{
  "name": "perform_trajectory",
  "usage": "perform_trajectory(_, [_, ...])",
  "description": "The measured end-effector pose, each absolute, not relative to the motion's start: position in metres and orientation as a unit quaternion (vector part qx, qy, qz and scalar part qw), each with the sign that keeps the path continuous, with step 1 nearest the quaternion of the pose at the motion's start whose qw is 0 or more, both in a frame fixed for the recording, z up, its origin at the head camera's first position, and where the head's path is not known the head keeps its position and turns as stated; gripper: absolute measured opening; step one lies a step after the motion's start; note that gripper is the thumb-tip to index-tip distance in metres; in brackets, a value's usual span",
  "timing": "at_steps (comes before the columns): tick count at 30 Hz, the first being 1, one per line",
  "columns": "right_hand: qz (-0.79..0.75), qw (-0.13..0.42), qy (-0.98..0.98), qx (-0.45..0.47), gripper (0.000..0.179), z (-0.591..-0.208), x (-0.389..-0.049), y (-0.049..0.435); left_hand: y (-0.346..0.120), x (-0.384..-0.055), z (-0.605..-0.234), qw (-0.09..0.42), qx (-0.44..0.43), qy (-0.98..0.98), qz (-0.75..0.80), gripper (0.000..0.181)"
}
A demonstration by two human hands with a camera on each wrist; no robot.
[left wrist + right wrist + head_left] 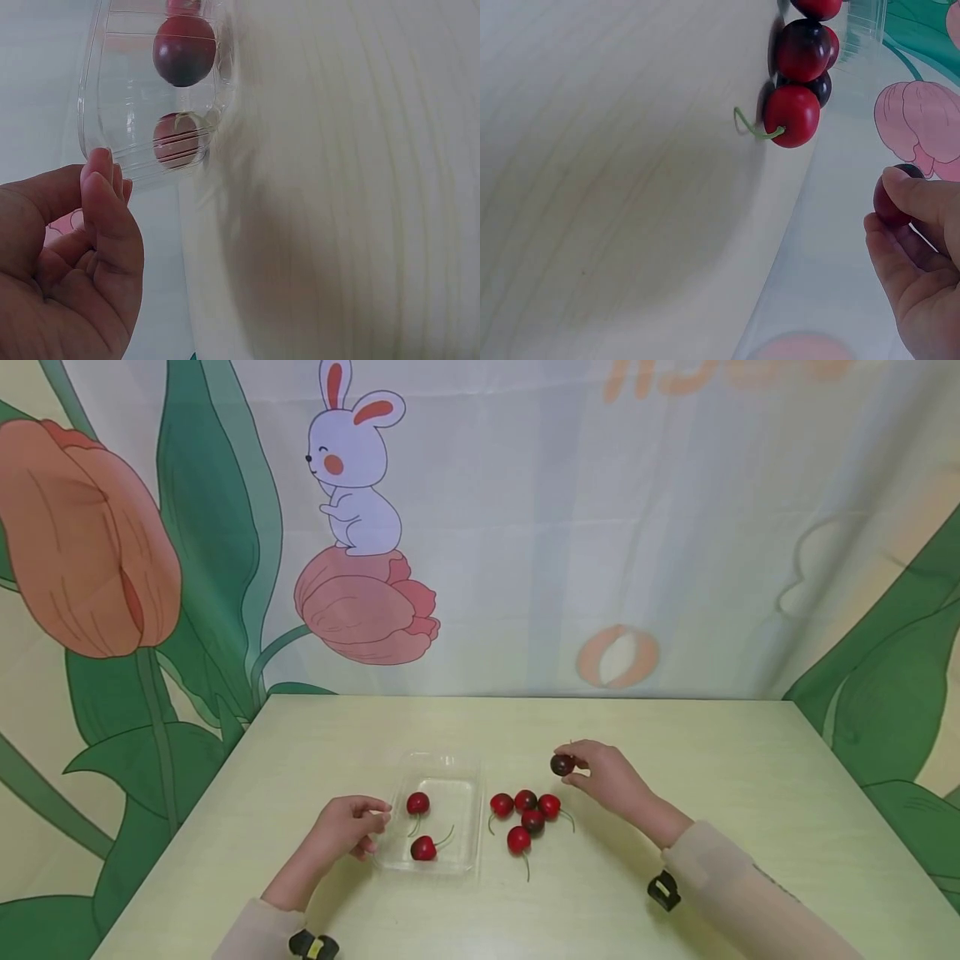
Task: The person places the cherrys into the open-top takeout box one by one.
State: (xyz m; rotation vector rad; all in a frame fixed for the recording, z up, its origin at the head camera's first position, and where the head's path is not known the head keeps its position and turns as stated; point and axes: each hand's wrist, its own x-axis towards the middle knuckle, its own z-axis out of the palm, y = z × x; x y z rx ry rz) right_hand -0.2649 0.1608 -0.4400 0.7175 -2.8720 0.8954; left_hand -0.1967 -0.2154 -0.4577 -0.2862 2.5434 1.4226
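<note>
Between thumb and fingertips, my right hand (611, 777) pinches a dark red cherry (562, 765), held above the table behind the pile. The right wrist view shows the same cherry (897, 196) at the fingertips. My left hand (345, 831) grips the left rim of a clear plastic container (478, 827) with its fingertips. Inside the container lie one cherry (417, 803) toward the back and another cherry (423, 848) nearer the front, both with green stems. Right of the container, several loose cherries (518, 840) sit close together on the table, some red and some darker.
The pale wood-grain table (600, 902) ends at a straight back edge. Behind it hangs a curtain (495, 543) printed with a rabbit, tulips and leaves. Black bands with small mounts (663, 891) are worn at both wrists, below the light sleeves (750, 885).
</note>
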Motion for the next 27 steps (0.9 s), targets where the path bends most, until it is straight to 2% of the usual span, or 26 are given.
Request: perform_trajectory(27, [0.291, 0.015, -0.919, 0.266, 0.035, -0.421, -0.255, 0.126, -0.215, -0.197, -0.459, 0.098, -0.091, 0.864, 0.485, 0.025])
